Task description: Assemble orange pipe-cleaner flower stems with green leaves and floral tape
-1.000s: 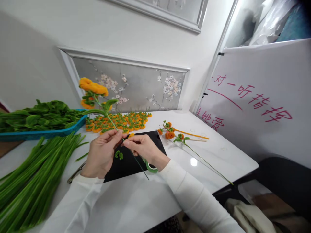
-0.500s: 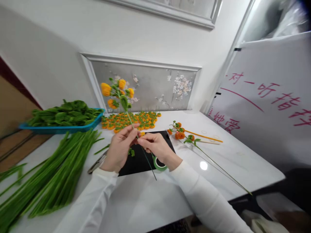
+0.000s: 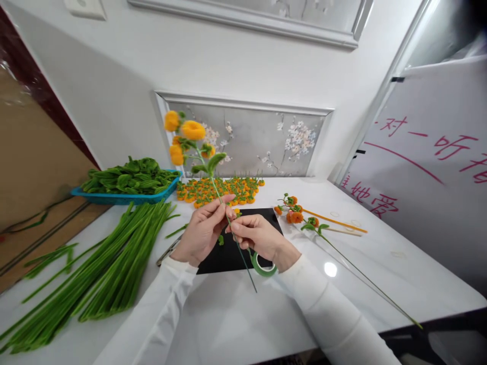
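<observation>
My left hand (image 3: 203, 230) and my right hand (image 3: 256, 235) both pinch the thin green stem of a handmade flower branch (image 3: 213, 175) with yellow-orange blooms and green leaves, held upright above a black mat (image 3: 238, 253). The stem's lower end sticks out below my right hand. A roll of green floral tape (image 3: 262, 263) hangs at my right wrist. A small green piece (image 3: 220, 240) lies on the mat between my hands.
Green pipe cleaners (image 3: 99, 274) lie piled at the left. A blue tray (image 3: 122, 196) holds green leaves. Small orange flowers (image 3: 220, 190) cover the table's back. A finished branch (image 3: 304, 223) lies right, beside an orange pipe cleaner (image 3: 335, 221). Metal pliers (image 3: 167, 251) rest near my left wrist.
The view has swung to the left. The flower branch has turned in my fingers from leaning left to standing more upright. Both hands keep their pinch on the stem.
</observation>
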The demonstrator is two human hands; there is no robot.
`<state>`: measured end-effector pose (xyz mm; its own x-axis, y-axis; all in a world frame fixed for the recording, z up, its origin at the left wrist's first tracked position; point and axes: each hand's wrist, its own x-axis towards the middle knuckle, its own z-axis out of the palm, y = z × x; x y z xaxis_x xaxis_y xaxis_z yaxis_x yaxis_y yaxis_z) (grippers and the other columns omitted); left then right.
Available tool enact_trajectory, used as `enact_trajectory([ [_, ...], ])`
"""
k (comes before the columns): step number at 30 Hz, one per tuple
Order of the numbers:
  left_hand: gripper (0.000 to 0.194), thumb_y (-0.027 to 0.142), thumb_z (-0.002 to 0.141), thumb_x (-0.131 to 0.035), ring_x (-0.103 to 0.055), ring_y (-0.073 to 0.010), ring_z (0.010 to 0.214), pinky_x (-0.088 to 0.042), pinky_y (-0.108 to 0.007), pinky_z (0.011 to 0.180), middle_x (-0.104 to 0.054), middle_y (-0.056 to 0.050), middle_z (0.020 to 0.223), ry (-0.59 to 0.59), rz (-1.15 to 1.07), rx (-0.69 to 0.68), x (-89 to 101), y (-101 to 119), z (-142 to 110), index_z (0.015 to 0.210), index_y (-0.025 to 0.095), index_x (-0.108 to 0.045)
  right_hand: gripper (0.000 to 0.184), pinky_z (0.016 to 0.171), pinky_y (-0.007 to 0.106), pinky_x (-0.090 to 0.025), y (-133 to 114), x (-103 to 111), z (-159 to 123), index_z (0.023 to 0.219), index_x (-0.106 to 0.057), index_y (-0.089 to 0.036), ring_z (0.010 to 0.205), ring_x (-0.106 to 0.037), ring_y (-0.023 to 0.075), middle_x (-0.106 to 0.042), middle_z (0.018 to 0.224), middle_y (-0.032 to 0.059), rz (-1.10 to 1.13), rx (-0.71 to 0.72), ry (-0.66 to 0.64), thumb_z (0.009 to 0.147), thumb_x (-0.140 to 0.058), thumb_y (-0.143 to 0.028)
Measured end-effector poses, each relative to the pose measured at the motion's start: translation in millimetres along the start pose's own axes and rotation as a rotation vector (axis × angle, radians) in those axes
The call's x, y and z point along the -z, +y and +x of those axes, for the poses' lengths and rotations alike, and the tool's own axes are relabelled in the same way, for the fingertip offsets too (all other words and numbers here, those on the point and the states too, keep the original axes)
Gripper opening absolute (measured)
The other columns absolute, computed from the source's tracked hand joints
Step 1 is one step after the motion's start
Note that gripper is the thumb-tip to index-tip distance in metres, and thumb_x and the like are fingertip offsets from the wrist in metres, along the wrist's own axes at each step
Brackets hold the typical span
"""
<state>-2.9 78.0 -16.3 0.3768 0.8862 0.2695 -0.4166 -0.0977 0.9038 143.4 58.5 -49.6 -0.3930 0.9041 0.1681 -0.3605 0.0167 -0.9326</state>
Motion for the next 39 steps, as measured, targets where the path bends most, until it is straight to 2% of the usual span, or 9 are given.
enact_trajectory([
  [4, 0.031, 0.031, 0.079, -0.065, -0.056, -0.0122, 0.071, -0.045, -0.022, 0.063, -0.062, -0.001, 0.08, 0.021, 0.056, -0.027, -5.1, 0.9, -2.2, 0.108, 0.02, -0.066, 0.031, 0.045, 0.021, -0.026, -2.9, -3.1, 0.6, 0.07, -0.065, -0.014, 0.047, -0.036, 0.0045, -0.044, 0.055, -0.0059, -0.036, 0.058, 0.087, 0.067, -0.074, -0.043],
  [6, 0.033, 0.031, 0.076, -0.069, -0.056, -0.0123, 0.068, -0.044, -0.023, 0.064, -0.062, 0.0, 0.074, 0.086, 0.169, -0.05, -5.1, -0.6, -1.9, 0.107, 0.021, -0.067, 0.032, 0.044, 0.021, -0.025, -3.8, -4.2, 0.9, 0.067, -0.064, -0.014, 0.046, -0.035, 0.0046, -0.044, 0.054, -0.0062, -0.072, 0.087, 0.12, 0.067, -0.074, -0.045],
  [9, 0.034, 0.029, 0.068, -0.076, -0.055, -0.0122, 0.061, -0.043, -0.025, 0.061, -0.062, 0.002, 0.065, 0.194, 0.26, -0.058, -2.0, -3.2, -0.4, 0.1, 0.02, -0.071, 0.032, 0.044, 0.021, -0.026, -3.2, -3.0, 0.5, 0.07, -0.066, -0.014, 0.046, -0.036, 0.0045, -0.044, 0.054, -0.0059, -0.067, 0.057, 0.097, 0.068, -0.073, -0.045],
  [11, 0.032, 0.029, 0.068, -0.076, -0.055, -0.0118, 0.059, -0.043, -0.025, 0.06, -0.063, 0.001, 0.066, 0.211, 0.238, -0.044, 0.4, -3.3, 0.0, 0.098, 0.019, -0.072, 0.031, 0.045, 0.02, -0.028, -2.1, -0.2, -0.3, 0.074, -0.069, -0.014, 0.047, -0.037, 0.004, -0.045, 0.056, -0.0055, -0.031, 0.023, 0.064, 0.069, -0.073, -0.044],
  [18, 0.039, 0.03, 0.074, -0.07, -0.052, -0.0098, 0.057, -0.041, -0.021, 0.049, -0.06, 0.002, 0.063, 0.122, 0.121, 0.044, -1.0, 2.4, -3.4, 0.11, 0.018, -0.066, 0.029, 0.048, 0.019, -0.036, 1.7, 7.2, -3.7, 0.08, -0.071, -0.014, 0.052, -0.045, 0.0046, -0.052, 0.06, -0.0034, -0.002, -0.072, -0.008, 0.068, -0.076, -0.04],
  [23, 0.036, 0.028, 0.075, -0.07, -0.051, -0.0095, 0.055, -0.042, -0.019, 0.046, -0.058, 0.002, 0.063, 0.072, 0.045, 0.053, -6.1, 5.9, -5.6, 0.109, 0.018, -0.066, 0.027, 0.048, 0.019, -0.037, 2.1, 5.5, -5.1, 0.078, -0.071, -0.014, 0.051, -0.045, 0.0041, -0.054, 0.061, -0.0035, 0.014, -0.113, -0.037, 0.066, -0.077, -0.038],
  [29, 0.037, 0.032, 0.08, -0.063, -0.059, -0.0139, 0.067, -0.046, -0.023, 0.057, -0.065, -0.001, 0.076, 0.019, 0.053, 0.048, -5.6, 5.0, -6.2, 0.116, 0.023, -0.061, 0.026, 0.045, 0.019, -0.034, -2.5, -1.2, -3.8, 0.07, -0.068, -0.015, 0.048, -0.041, 0.004, -0.05, 0.058, -0.0052, -0.034, -0.029, 0.069, 0.062, -0.078, -0.037],
  [34, 0.028, 0.028, 0.07, -0.074, -0.055, -0.0122, 0.062, -0.044, -0.024, 0.062, -0.064, 0.001, 0.067, 0.167, 0.239, -0.047, -1.7, -4.5, -2.7, 0.095, 0.018, -0.07, 0.027, 0.042, 0.021, -0.029, -5.3, -10.0, -2.3, 0.07, -0.067, -0.015, 0.043, -0.038, 0.0041, -0.05, 0.057, -0.0055, -0.191, 0.087, 0.189, 0.063, -0.075, -0.04],
  [39, 0.019, 0.027, 0.064, -0.078, -0.056, -0.012, 0.065, -0.044, -0.023, 0.062, -0.065, 0.0, 0.069, 0.255, 0.172, -0.062, -3.4, -2.9, -2.1, 0.078, 0.016, -0.071, 0.027, 0.043, 0.021, -0.032, -4.0, -11.3, -3.0, 0.075, -0.07, -0.015, 0.044, -0.041, 0.0043, -0.051, 0.057, -0.0051, -0.143, 0.035, 0.186, 0.063, -0.075, -0.039],
])
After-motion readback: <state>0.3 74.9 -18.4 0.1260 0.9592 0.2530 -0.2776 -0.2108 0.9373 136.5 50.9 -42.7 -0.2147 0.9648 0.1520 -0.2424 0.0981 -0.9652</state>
